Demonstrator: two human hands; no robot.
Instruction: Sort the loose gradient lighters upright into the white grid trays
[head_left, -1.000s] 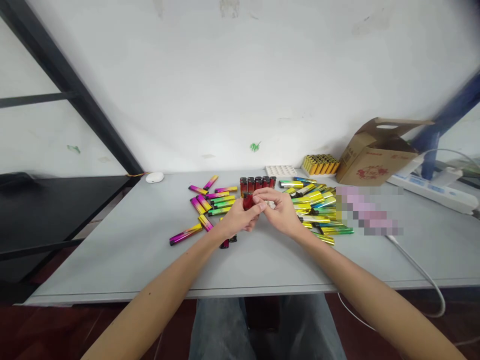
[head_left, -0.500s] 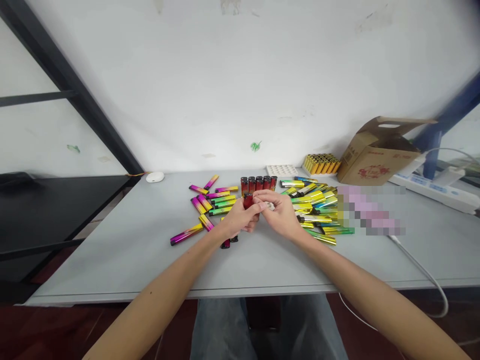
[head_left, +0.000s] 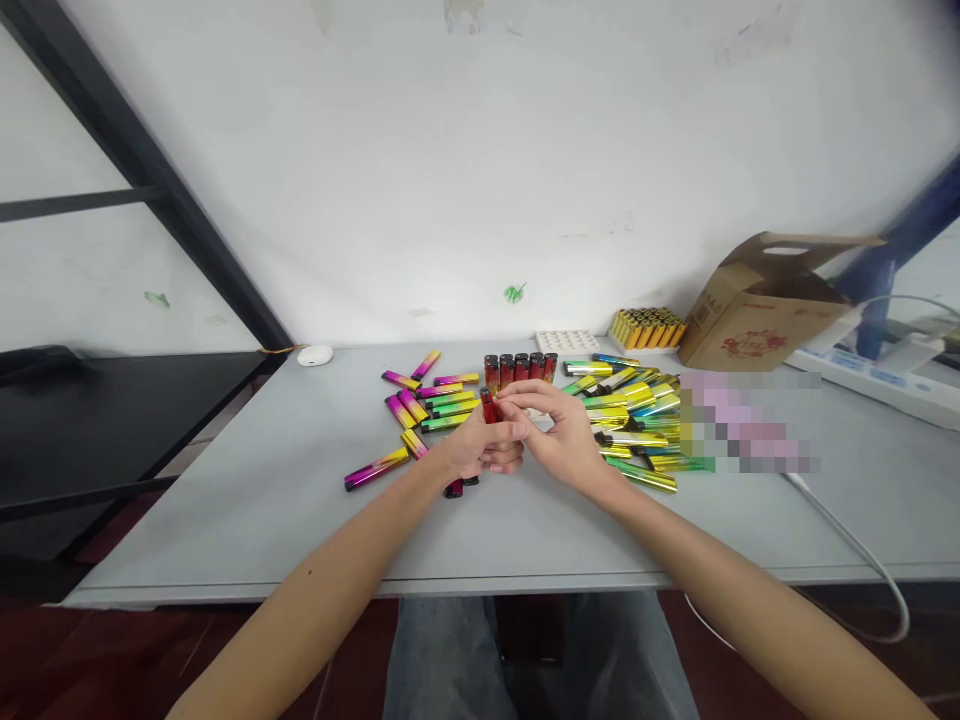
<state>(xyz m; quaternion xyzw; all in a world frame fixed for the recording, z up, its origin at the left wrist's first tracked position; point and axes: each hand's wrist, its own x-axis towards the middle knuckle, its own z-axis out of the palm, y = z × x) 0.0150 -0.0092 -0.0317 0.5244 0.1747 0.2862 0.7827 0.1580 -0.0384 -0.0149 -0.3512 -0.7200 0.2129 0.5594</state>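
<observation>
My left hand [head_left: 484,447] is curled around the lower part of a red disposable lighter [head_left: 489,406], which stands slightly tilted above the fingers. My right hand [head_left: 559,432] reaches across, its fingertips pinching the lighter's upper end. Just beyond the hands stands a tight row of upright red lighters [head_left: 517,371]. Heaped to the right are yellow-green metallic lighters [head_left: 630,415]. Pink-and-yellow and green lighters [head_left: 431,400] lie scattered to the left, and the dark ends of several lighters [head_left: 454,488] poke out beneath my left wrist.
The grey table [head_left: 225,540] has a front edge near my lap. At the back sit an orange lighter batch [head_left: 646,328], a white tray [head_left: 568,341], an open cardboard box [head_left: 765,315] and a white mouse [head_left: 315,355]. A power strip [head_left: 870,385] lies right, and a blurred patch [head_left: 750,420] covers part of the table.
The red lighter has turned to show its narrow side and tilts more. My left fingers have curled under it. The whole view has drifted slightly.
</observation>
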